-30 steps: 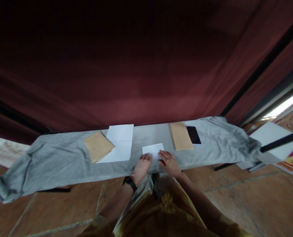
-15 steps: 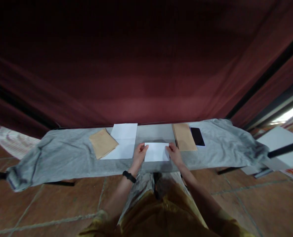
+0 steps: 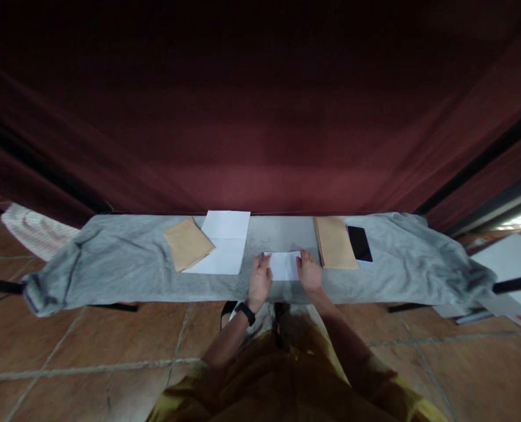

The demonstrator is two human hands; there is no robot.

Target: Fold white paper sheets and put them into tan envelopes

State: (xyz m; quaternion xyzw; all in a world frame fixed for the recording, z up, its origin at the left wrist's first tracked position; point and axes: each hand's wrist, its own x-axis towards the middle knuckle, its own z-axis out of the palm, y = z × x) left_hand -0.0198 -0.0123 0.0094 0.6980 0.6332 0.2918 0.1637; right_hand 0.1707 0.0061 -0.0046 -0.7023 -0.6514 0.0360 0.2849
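Observation:
Between my two hands is a folded sheet of white paper, low over the grey cloth at the front middle of the bench. My left hand, with a black band at its wrist, is closed on the paper's left edge. On the right edge, my right hand grips it with bent fingers. Left of my hands lies a larger white sheet with a crease across it. Brown envelopes overlap that sheet's left side. Another stack of brown envelopes lies right of my right hand.
A dark-screened phone lies beside the right-hand envelopes. Grey cloth covers the long narrow bench, bunched at both ends. A dark red curtain hangs behind it. White boards stand at the far right above the tiled floor.
The folded paper now looks smaller between my hands, and my hands have come closer together, with the left further over its edge. The whole view has shifted slightly.

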